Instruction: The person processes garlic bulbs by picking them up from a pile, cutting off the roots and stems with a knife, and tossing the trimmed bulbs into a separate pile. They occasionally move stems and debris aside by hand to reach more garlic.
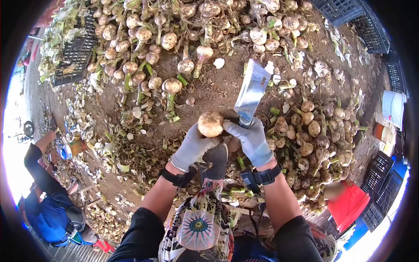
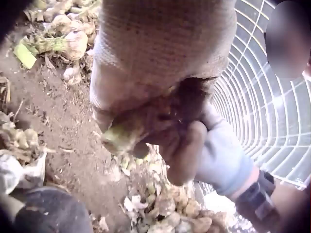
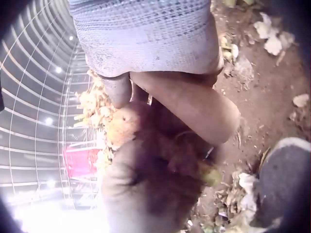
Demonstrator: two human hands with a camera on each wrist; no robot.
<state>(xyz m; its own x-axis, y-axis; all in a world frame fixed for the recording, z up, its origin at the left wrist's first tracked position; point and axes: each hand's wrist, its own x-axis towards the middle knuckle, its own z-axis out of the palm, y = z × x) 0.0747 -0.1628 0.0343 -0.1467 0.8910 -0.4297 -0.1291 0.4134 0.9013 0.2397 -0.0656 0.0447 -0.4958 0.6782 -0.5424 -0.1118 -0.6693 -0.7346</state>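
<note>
In the head view my gloved left hand [image 1: 190, 146] grips a round, soil-stained garlic bulb [image 1: 210, 125] in front of my lap. My gloved right hand [image 1: 252, 142], right beside it, holds a broad-bladed knife [image 1: 253, 89] whose flat metal blade points up and away from me. The right thumb is close against the bulb's side. From the left wrist, a short greenish stem [image 2: 119, 138] shows below the glove. Part of the bulb's pale skin also appears in the right wrist view, between the two gloves; the knife handle is largely hidden by the fingers.
A large heap of stemmed garlic bulbs [image 1: 170, 41] lies ahead, and a pile of bulbs [image 1: 314, 131] at the right. Leaf and skin scraps [image 1: 139, 126] litter the ground at left. Black crates [image 1: 371, 32] stand far right; another person [image 1: 52, 209] sits at lower left.
</note>
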